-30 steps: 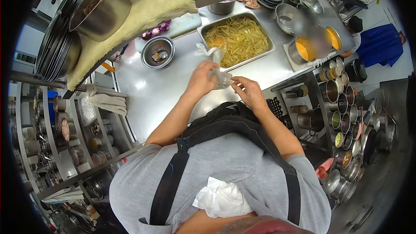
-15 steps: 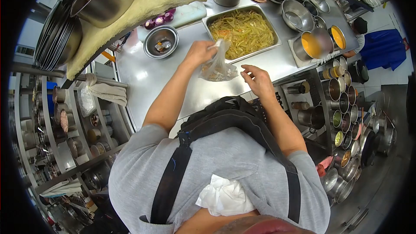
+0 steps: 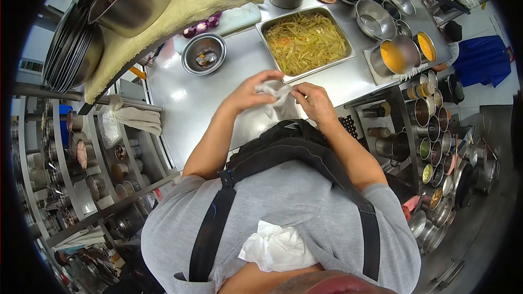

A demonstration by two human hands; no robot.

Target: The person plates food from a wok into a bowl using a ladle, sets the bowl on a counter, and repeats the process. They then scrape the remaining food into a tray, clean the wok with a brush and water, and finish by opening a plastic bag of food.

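Observation:
A thin, clear plastic bag (image 3: 277, 91) is held over the steel counter, close to the front of my body. My left hand (image 3: 248, 93) curls around the bag's left side, with thumb and fingers on the plastic. At its right edge, my right hand (image 3: 316, 102) pinches the plastic between thumb and fingertips. What the bag contains is hard to make out. Just beyond both hands lies a rectangular steel tray (image 3: 348, 59) filled with cooked, yellow-green vegetable strips (image 3: 305, 43).
A steel bowl (image 3: 188, 65) with scraps inside stands left on the counter (image 3: 169, 103). Halved red onions (image 3: 201, 26) lie by a cutting board (image 3: 239, 17). Pots of orange liquid (image 3: 389, 57) and metal bowls (image 3: 376, 19) are at right. An overhead shelf (image 3: 190, 5) juts in, and another person (image 3: 452, 38) is at far right.
Both hands have come together at the bag, and my right hand now grips its edge. The bag has moved nearer my body and looks bunched rather than hanging down.

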